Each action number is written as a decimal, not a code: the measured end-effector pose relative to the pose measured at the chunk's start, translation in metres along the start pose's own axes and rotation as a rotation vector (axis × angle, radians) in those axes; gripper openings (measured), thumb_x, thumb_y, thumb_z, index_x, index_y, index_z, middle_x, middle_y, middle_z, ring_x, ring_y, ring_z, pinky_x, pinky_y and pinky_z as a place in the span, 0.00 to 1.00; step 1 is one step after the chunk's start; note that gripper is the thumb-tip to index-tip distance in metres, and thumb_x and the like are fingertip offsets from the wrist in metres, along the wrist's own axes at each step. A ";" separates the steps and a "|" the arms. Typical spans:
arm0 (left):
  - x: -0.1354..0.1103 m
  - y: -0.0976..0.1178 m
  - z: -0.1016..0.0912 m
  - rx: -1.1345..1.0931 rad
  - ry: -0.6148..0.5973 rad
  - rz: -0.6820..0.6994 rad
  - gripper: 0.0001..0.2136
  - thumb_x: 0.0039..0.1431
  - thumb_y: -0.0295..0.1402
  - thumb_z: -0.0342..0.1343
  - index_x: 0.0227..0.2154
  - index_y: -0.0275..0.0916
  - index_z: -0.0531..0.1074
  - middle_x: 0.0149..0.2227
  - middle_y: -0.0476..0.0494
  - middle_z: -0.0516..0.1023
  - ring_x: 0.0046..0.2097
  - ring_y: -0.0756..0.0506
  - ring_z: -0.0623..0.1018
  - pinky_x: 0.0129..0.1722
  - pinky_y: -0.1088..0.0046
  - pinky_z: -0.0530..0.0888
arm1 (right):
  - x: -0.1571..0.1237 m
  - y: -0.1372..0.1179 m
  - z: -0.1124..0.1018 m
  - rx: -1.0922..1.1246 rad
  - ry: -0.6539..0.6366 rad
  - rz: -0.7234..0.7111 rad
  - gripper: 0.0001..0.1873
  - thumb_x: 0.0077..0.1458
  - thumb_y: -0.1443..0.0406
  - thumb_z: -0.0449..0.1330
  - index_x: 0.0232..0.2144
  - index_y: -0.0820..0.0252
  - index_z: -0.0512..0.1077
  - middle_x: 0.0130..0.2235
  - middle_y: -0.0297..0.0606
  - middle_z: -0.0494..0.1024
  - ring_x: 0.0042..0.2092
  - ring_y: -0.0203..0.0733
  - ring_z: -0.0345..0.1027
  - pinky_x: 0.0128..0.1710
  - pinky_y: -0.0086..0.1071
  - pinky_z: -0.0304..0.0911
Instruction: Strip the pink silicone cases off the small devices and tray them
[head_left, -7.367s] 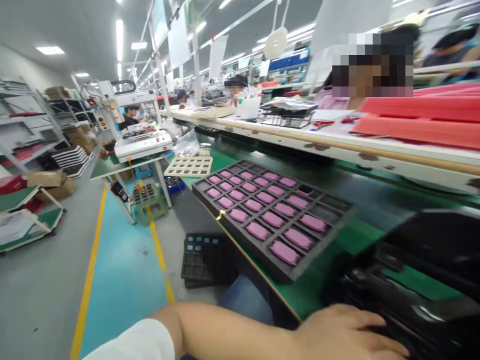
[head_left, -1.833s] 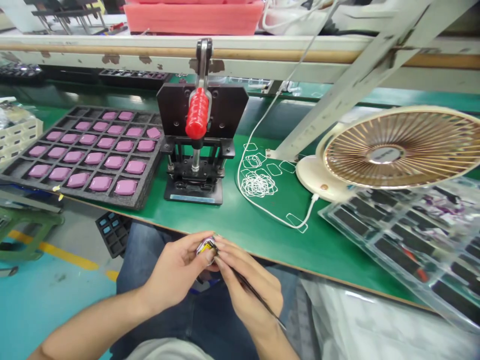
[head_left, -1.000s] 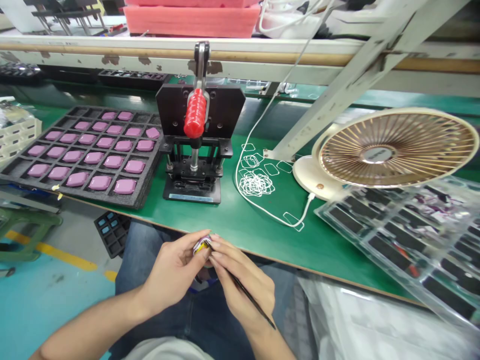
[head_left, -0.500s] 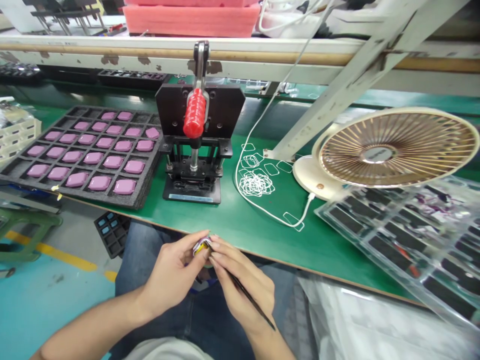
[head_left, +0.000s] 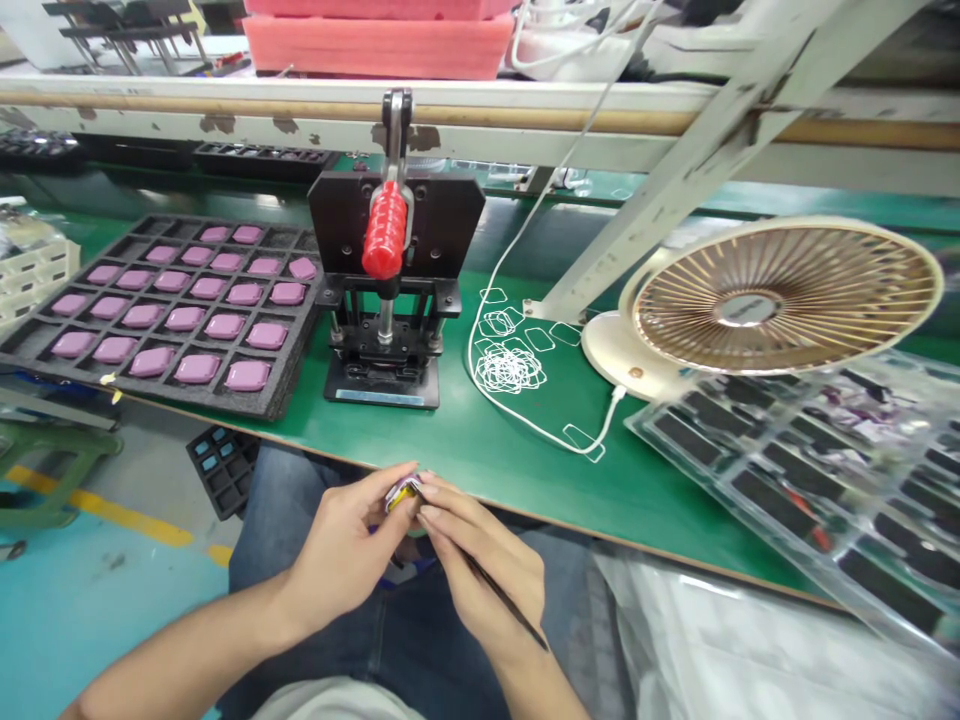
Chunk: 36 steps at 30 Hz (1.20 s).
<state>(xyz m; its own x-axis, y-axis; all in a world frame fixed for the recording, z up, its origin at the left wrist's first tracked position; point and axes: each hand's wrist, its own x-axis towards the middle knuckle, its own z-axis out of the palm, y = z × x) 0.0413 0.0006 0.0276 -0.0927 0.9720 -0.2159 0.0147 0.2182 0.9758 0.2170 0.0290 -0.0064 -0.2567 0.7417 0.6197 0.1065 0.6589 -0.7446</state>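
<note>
A small yellow-and-silver component (head_left: 403,492) is pinched between the fingers of the left hand (head_left: 341,540) and right hand (head_left: 480,572), just off the green bench's (head_left: 525,480) near edge. The right also grips a slim black tool (head_left: 504,602); a red-handled toggle press (head_left: 386,330) stands beyond.

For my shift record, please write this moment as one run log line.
left hand: holds small yellow-silver part | right hand: holds thin black tool

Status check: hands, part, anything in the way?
Left hand holds small yellow-and-silver part. Right hand against it, gripping slim black tool. Nothing blocking.
</note>
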 end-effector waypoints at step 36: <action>0.007 0.003 -0.012 -0.992 -0.216 -0.404 0.14 0.63 0.30 0.70 0.51 0.39 0.82 0.54 0.31 0.85 0.53 0.37 0.86 0.57 0.59 0.80 | 0.094 0.034 -0.071 -0.395 0.342 0.302 0.10 0.65 0.58 0.68 0.42 0.58 0.85 0.46 0.44 0.88 0.48 0.51 0.84 0.55 0.45 0.77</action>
<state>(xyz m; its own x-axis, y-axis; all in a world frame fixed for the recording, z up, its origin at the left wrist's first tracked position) 0.0289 0.0071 0.0293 0.2674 0.8605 -0.4335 -0.7956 0.4510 0.4045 0.2649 0.1305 0.0443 0.1573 0.8583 0.4885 0.4918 0.3608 -0.7924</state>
